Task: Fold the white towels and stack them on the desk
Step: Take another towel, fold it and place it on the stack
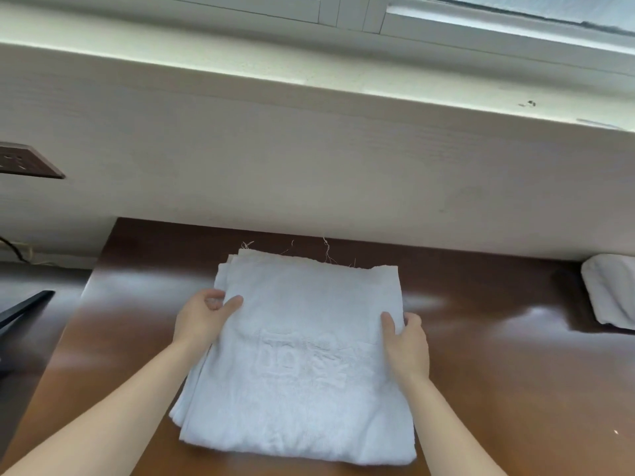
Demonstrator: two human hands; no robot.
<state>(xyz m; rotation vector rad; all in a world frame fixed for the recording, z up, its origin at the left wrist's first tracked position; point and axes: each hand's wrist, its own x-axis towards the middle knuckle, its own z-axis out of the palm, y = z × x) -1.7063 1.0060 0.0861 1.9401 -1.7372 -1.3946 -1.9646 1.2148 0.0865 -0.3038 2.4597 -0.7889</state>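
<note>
Daylight is pouring in from the window point(515, 25) above, glaring in white patches across the glossy desk point(498, 372). The wide lens is bending the sill point(309, 73), and the edges are looking soft and smeared

Showing plain white on the folded towel point(302, 355), with a raised same-white woven motif in its near half. Trailing pale loose threads point(328, 252) off its far edge. Displaying glossy reddish-brown on the desk point(498, 372), broken by pale glare patches. Presenting off-white with faint horizontal grain on the wall panel point(309, 159). Reading dark brown on the socket plate point(24, 163). Repeating white on the second towel point(611, 290) at right.
</note>
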